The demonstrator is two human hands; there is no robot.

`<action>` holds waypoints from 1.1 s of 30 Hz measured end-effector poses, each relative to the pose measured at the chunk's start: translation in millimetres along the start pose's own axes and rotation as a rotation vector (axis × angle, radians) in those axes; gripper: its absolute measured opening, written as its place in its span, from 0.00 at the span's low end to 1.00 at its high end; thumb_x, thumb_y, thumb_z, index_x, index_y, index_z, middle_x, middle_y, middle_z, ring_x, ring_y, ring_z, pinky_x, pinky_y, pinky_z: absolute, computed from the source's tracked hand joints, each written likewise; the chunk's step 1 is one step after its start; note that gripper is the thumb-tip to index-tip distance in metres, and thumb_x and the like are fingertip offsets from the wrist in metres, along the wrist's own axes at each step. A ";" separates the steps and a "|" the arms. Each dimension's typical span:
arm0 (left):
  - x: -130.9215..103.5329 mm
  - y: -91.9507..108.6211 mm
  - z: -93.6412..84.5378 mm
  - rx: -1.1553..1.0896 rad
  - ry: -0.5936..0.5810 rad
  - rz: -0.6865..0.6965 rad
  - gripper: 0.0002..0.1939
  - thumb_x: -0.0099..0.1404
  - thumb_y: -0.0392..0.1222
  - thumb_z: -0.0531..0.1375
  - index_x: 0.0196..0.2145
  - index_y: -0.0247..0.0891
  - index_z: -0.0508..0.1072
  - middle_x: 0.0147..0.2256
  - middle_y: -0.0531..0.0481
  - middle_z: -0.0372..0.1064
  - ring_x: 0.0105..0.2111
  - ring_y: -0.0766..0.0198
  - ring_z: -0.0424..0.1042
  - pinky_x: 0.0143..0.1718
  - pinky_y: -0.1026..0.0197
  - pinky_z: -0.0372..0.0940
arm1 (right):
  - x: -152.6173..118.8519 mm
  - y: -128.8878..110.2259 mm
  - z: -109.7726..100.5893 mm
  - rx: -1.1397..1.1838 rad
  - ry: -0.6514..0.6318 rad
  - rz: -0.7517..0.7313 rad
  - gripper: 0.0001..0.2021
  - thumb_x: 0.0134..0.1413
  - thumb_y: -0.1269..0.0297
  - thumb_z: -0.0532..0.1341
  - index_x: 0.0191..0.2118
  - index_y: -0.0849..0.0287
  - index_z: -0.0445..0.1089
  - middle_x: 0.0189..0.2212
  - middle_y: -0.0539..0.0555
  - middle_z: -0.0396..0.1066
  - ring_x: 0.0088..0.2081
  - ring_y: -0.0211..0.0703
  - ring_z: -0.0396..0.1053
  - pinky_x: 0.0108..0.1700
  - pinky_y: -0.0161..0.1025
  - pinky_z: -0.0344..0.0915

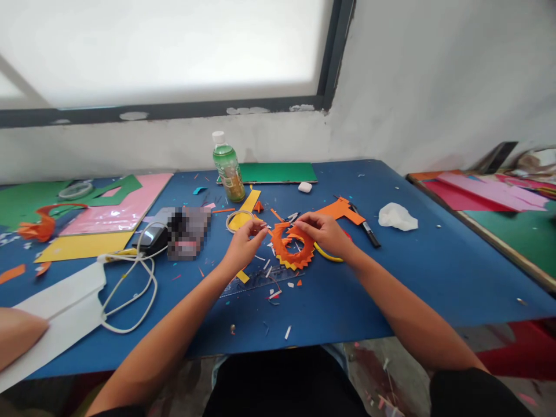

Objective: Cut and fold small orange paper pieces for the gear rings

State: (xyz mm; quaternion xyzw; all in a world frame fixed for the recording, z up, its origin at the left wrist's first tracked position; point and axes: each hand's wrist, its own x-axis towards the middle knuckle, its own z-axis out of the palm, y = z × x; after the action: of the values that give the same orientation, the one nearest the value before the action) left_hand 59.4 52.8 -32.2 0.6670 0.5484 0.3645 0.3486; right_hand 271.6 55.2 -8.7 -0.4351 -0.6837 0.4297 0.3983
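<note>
An orange folded-paper ring point(313, 255) with a zigzag edge and yellow points along its lower side is in front of me. My right hand point(325, 233) pinches its upper right edge. Just left of the ring, my left hand point(247, 244) has thumb and fingertips pressed together; whatever is between them is too small to make out. A clear ruler point(260, 280) lies below the ring, among paper scraps. Beside my right hand are a curved yellow handle point(328, 255), an orange paper cutout point(354, 216) and a black marker point(370, 234).
Behind my left hand are a tape roll point(229, 222), a yellow paper strip point(251, 201) and a green-tinted bottle point(228, 174). At left lie a black device point(153, 238), a white cable point(153, 289) and another person's arm point(19, 336). Crumpled tissue point(397, 216) sits right.
</note>
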 end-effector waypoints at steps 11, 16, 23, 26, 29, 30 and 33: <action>4.2 -0.3 31.2 0.337 -0.105 0.121 0.19 0.53 0.38 0.61 0.43 0.40 0.67 0.34 0.49 0.72 0.35 0.56 0.71 0.36 0.58 0.64 | 7.3 10.8 -32.3 -0.123 -0.191 0.193 0.14 0.47 0.55 0.61 0.31 0.62 0.72 0.26 0.52 0.71 0.28 0.38 0.66 0.30 0.34 0.61; 0.4 -2.2 35.3 0.291 -0.080 0.165 0.18 0.54 0.33 0.57 0.44 0.38 0.66 0.34 0.49 0.71 0.33 0.60 0.71 0.35 0.59 0.64 | 8.2 19.3 -25.6 -0.166 -0.225 0.204 0.12 0.46 0.58 0.61 0.34 0.61 0.70 0.17 0.45 0.63 0.19 0.31 0.58 0.20 0.30 0.52; -6.2 4.9 35.9 0.122 -0.023 0.215 0.18 0.54 0.33 0.57 0.45 0.36 0.66 0.39 0.46 0.70 0.36 0.62 0.70 0.32 0.63 0.67 | 7.4 18.6 -16.3 -0.249 -0.163 0.158 0.10 0.49 0.60 0.60 0.35 0.60 0.65 0.18 0.46 0.66 0.20 0.34 0.62 0.22 0.31 0.53; -9.4 11.6 36.2 0.020 -0.016 0.233 0.18 0.54 0.32 0.57 0.44 0.36 0.67 0.40 0.45 0.71 0.37 0.63 0.70 0.33 0.64 0.67 | 5.0 9.7 -14.4 -0.299 -0.109 0.112 0.07 0.50 0.62 0.60 0.34 0.59 0.64 0.20 0.48 0.68 0.24 0.37 0.66 0.27 0.33 0.56; -12.2 17.0 36.1 -0.015 -0.003 0.236 0.17 0.54 0.31 0.58 0.43 0.36 0.67 0.39 0.45 0.71 0.37 0.64 0.70 0.32 0.64 0.67 | 2.4 2.5 -13.1 -0.369 -0.080 0.038 0.07 0.51 0.62 0.59 0.35 0.58 0.64 0.23 0.49 0.70 0.26 0.39 0.67 0.29 0.34 0.57; -13.0 18.5 35.9 -0.026 0.006 0.238 0.17 0.54 0.31 0.58 0.43 0.36 0.68 0.39 0.45 0.71 0.36 0.64 0.70 0.32 0.65 0.67 | 1.5 0.7 -12.7 -0.396 -0.072 0.009 0.07 0.52 0.61 0.59 0.35 0.58 0.64 0.23 0.49 0.71 0.26 0.39 0.68 0.29 0.34 0.57; -15.4 23.0 34.3 -0.065 0.037 0.243 0.15 0.55 0.32 0.58 0.42 0.37 0.68 0.38 0.46 0.71 0.36 0.64 0.71 0.30 0.65 0.67 | -1.5 -3.8 -11.1 -0.450 -0.038 -0.065 0.07 0.53 0.60 0.57 0.35 0.58 0.64 0.24 0.50 0.72 0.26 0.40 0.69 0.29 0.34 0.59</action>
State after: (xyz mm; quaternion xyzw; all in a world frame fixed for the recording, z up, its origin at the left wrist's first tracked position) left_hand 98.1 31.8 -30.8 0.7099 0.4579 0.4338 0.3134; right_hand 281.3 55.5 -1.9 -0.4824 -0.7833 0.2616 0.2920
